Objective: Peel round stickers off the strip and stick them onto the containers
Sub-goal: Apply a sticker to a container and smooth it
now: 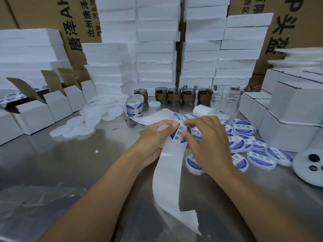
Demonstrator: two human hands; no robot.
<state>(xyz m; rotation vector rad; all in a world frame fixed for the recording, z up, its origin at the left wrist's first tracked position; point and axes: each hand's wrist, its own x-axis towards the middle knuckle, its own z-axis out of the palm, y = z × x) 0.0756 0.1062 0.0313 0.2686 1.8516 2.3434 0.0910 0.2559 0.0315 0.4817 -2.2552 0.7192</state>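
Strip (172,165), white and bare of stickers at its near end, is draped across the table (52,163) and raised at its middle by both hands. It is gripped by the left hand (153,137), with fingers curled beneath it and the thumb pressed on top. One round blue-and-white sticker (180,133) is seen on the strip between the hands. Its right edge is pinched by the right hand (208,142) between thumb and forefinger, the other fingers being loosely bent. Whether the sticker is already lifted cannot be told.

Just right of the strip, many labelled containers (262,158) are scattered flat on the table, some partly hidden by the right hand. Farther right of the strip, a white disc (309,165) with dark holes is laid.

Left of the strip, a heap of plain lids (82,124) is spread. Beyond the hands, the strip is fed from a roll (134,106) stood on edge. Open white boxes (57,103) are lined up well left of the strip, and closed ones (297,105) are stacked well right of it. Behind the strip, glass jars (174,95) are ranged in a row, backed by foam stacks (155,49) and printed cartons (73,23).
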